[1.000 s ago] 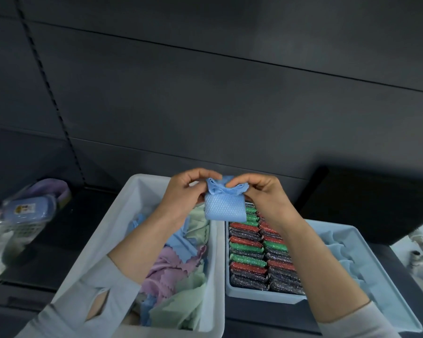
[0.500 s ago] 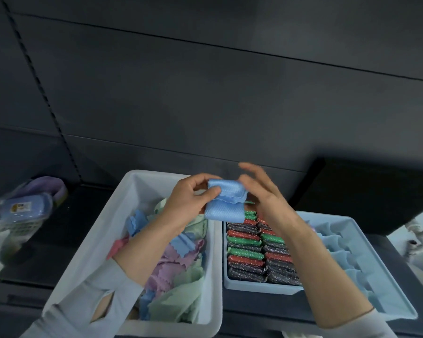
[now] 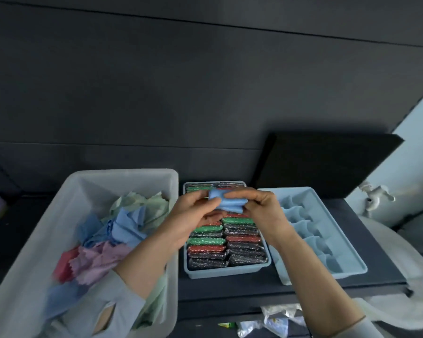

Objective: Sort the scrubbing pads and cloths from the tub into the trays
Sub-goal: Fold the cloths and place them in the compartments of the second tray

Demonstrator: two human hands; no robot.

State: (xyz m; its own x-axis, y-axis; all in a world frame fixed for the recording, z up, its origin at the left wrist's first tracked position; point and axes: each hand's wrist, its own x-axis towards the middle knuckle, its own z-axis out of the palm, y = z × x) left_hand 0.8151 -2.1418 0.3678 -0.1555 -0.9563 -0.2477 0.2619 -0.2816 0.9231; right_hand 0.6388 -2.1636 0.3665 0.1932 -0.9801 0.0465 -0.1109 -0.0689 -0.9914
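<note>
Dim overall, dark wall soaks up light. Brighter spill at right edge. Motion blur throughout, worst lower left. Wide-angle bending at frame edges. No glare.

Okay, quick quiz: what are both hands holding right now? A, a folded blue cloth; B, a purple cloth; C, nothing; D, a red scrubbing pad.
A: the left hand and right hand both pinch a folded blue cloth above the middle tray of pads.
</note>
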